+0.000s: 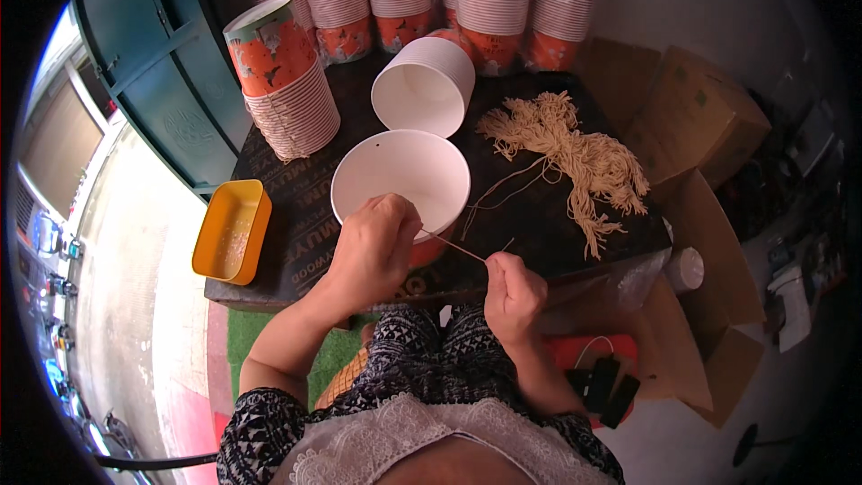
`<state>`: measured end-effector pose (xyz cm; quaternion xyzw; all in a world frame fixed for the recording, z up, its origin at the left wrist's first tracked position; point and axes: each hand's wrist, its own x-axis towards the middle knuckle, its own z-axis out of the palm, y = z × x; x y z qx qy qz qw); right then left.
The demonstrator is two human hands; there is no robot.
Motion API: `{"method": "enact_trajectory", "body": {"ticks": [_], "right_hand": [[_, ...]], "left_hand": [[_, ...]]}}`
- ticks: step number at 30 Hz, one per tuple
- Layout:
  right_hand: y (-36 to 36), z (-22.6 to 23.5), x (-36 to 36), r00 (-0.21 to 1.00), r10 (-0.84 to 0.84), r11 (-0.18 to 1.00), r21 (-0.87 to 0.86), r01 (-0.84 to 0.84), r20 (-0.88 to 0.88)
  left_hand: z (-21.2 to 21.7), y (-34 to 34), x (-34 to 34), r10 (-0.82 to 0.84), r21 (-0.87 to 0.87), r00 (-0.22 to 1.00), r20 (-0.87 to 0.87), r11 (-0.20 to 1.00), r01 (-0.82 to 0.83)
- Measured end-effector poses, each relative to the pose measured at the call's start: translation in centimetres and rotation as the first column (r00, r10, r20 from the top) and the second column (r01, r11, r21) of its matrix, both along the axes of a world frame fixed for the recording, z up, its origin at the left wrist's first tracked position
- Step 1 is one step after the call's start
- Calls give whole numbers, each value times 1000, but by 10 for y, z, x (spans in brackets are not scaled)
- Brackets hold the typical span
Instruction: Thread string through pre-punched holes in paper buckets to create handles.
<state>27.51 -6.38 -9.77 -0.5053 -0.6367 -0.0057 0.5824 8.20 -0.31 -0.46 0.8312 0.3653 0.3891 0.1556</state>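
String point(453, 245) drawn nearly straight between left hand point(373, 238) and right hand point(514, 295), at the near rim of a white-lined bucket point(400, 166) on the worktop point(287, 242). Right fingers closed in a pinch on the string, with a short free end poking out beyond. Left fingers curled at the near rim, apparently closed on the string too; tips hidden, so hard to tell whether also gripping the rim.

Looks thin, soft and very light: likely to stay straight only under pull, to go limp once slack, perhaps to fray at the end. Best pinched close to the end, between thumb and forefinger.

As for the bucket: probably paper, light, stiffest round the rim, but liable to dent if squeezed or to slide under a hard tug. Best steadied by the rim, clear of the small hole point(377, 145) in the far inner wall.

To the right, a loose bundle point(593, 162) of similar strands, likely to tangle; best parted singly.
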Motion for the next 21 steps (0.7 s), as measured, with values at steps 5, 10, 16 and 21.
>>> {"method": "enact_trajectory", "body": {"ticks": [5,10,16,21], "right_hand": [[13,14,-7,990,96,995,0,-97,-102],[46,39,-27,940,339,931,155,-330,-36],[71,38,-12,870,456,878,-63,-474,-190],[86,35,21,714,581,737,-119,-665,-391]], "left_hand": [[-1,4,3,56,14,998,27,998,-56],[8,-6,9,66,-99,992,104,994,-56],[24,4,-37,-84,-56,986,141,994,93],[40,21,-87,-280,-29,951,-133,960,278]]}}
